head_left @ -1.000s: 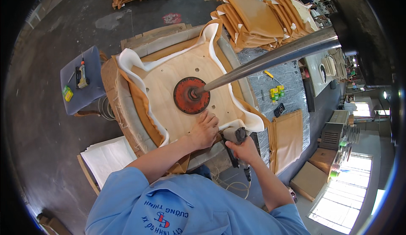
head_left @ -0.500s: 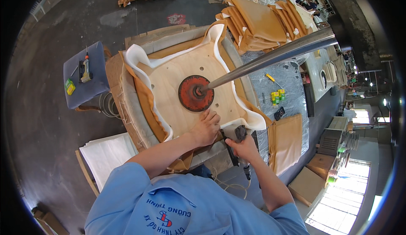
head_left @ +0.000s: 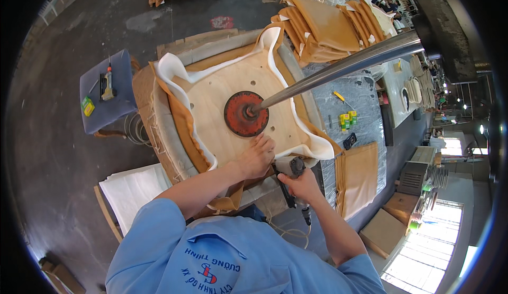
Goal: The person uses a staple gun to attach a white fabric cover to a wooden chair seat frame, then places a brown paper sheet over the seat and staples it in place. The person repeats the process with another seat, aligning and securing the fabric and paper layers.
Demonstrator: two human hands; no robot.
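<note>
A plywood seat panel (head_left: 211,95) lies face down under a round red press plate (head_left: 246,114) on a steel rod (head_left: 338,66). White padding (head_left: 173,70) and a brown cover (head_left: 182,122) stand up loosely round its edges. At the near edge, my left hand (head_left: 257,156) is closed with its fingers curled over the panel's border, pinching the folded cover; the held part is mostly hidden beneath it. My right hand (head_left: 300,184) grips a staple gun (head_left: 288,166), whose nose is close beside my left hand at that edge. An air hose (head_left: 296,232) hangs from the gun.
To the left, a blue padded seat (head_left: 108,103) carries another tool and a small box. On the right, a plastic-wrapped table (head_left: 338,95) holds a screwdriver, small yellow-green boxes (head_left: 347,119) and folded brown covers (head_left: 357,177). Stacked brown covers (head_left: 323,26) lie beyond. White sheets (head_left: 135,191) sit at lower left.
My left hand stays on the near edge with barely any shift. The staple gun in my right hand has moved very slightly left; the view has tilted a little.
</note>
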